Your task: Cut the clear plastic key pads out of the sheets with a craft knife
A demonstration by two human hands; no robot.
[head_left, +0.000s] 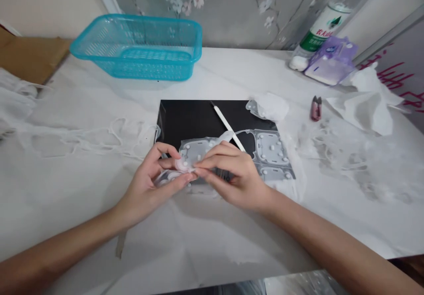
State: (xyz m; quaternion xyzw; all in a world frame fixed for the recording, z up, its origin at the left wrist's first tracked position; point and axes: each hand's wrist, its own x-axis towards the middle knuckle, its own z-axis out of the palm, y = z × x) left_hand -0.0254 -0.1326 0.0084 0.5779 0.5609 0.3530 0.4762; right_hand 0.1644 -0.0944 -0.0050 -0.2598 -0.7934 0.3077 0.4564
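You are holding a small, thin, translucent plastic piece with a rounded edge (184,165) over the near left part of a glossy black rectangular board (188,118). Your left hand (144,182) is pinching it from the left, thumb on the near side, fingers curling around the far side. Your right hand (236,175) is pinching its right edge between thumb and fingertips; the exact contact point is too blurred to tell.

For good control, you should be gripping close to the edge, bracing with the left hand and applying light, even pressure, since the thin wall is likely to flex or crease.

Beside the right hand, a frosted, flat plastic panel (271,147) is showing moulded, round-cornered frames and raised white nubs. A slim, white, cylindrical tool with a dark tip (222,118) is lying diagonally across the board. Behind, a turquoise basket of perforated plastic (155,70) is standing on the smooth white bench (232,78); crumpled, filmy clear plastic (380,167) is lying at right.
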